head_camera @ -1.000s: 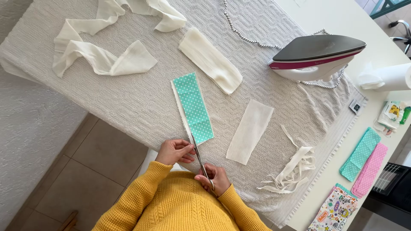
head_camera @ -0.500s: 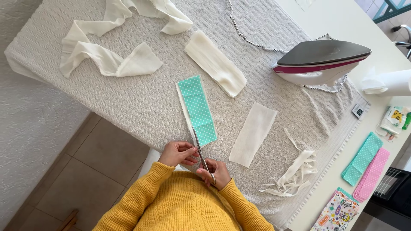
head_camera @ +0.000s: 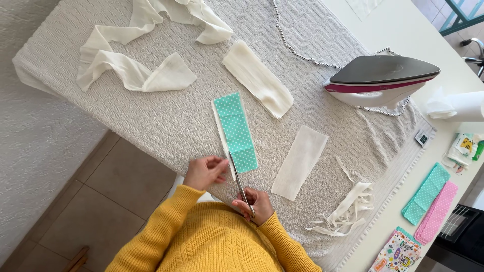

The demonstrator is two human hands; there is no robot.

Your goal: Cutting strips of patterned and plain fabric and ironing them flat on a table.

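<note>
A teal polka-dot fabric strip [head_camera: 235, 130] with a white backing edge lies on the grey textured cloth [head_camera: 166, 116] covering the table. My left hand [head_camera: 204, 172] pinches the white edge at the strip's near left corner. My right hand [head_camera: 254, 203] grips a pair of scissors [head_camera: 237, 174], whose blades point up along the strip's left edge.
A white rectangle of fabric [head_camera: 300, 161] lies right of the strip, a cream folded piece [head_camera: 257, 78] above it. Long white scraps [head_camera: 136, 68] sit at far left, thin trimmings [head_camera: 348, 211] at near right. An iron [head_camera: 380, 80] stands right; teal [head_camera: 426, 194] and pink [head_camera: 437, 211] strips beyond.
The view has shifted slightly. My hands have stayed at the strip's near end, with the scissors moved a little further along the left edge.
</note>
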